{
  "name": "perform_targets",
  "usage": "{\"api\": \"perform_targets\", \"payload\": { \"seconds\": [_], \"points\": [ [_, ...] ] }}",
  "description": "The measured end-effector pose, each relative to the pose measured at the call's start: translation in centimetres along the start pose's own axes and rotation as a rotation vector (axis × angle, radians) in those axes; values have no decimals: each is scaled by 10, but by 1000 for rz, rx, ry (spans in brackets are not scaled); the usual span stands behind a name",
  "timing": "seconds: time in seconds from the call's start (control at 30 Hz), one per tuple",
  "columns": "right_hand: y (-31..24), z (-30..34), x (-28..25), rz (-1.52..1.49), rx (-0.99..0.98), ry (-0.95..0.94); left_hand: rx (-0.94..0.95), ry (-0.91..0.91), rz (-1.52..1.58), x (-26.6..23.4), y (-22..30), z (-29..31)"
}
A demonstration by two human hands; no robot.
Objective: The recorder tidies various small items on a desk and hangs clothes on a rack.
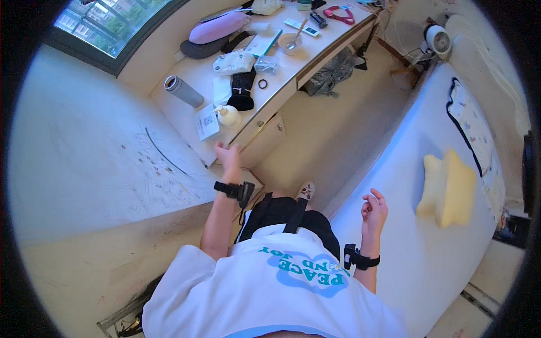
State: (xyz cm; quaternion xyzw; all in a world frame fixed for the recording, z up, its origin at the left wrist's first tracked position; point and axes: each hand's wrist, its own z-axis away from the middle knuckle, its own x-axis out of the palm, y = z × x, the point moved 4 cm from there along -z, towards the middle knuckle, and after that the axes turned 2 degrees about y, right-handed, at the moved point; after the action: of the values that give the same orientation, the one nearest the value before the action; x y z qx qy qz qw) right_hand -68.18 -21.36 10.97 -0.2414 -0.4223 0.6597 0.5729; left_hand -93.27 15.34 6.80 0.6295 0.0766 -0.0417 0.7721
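Observation:
My left hand (227,155) is at the near corner of the white desk (270,98), its fingers apart and holding nothing I can see. I cannot tell whether it touches the edge. Just beyond it are a white pump bottle (228,116) and a flat white box (207,123) with a printed square. A grey insulated bottle (183,91) stands further left. On the other side, my right hand (374,213) hovers over the bed (389,174), fingers loosely bent and apart, with nothing visible in it. Each wrist wears a black strap with a small device.
On the desk lie a black folded item (242,90), a tissue pack (233,63), a bowl with a spoon (291,44) and a pink-and-grey cap (218,29). A yellow pillow (448,190) rests on the bed. A dark plastic bag (332,73) sits under the desk.

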Motion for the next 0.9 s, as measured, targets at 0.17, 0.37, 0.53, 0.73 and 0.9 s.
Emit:
{"api": "perform_targets", "payload": {
  "seconds": [0.17,0.37,0.53,0.73,0.9],
  "points": [
    [-19,-32,16,-4,-2,32,36,425,-577,-27,-34,-80],
    [-37,-54,54,23,-12,-23,-208,410,-609,-25,-40,-129],
    [-49,-73,89,83,-53,-60,-226,338,-654,-29,-45,-142],
    [-62,-98,139,204,-28,-154,-91,382,-664,-24,-48,-148],
    [-64,-117,170,278,-17,-234,25,381,-726,-28,-41,-148]
  ]
}}
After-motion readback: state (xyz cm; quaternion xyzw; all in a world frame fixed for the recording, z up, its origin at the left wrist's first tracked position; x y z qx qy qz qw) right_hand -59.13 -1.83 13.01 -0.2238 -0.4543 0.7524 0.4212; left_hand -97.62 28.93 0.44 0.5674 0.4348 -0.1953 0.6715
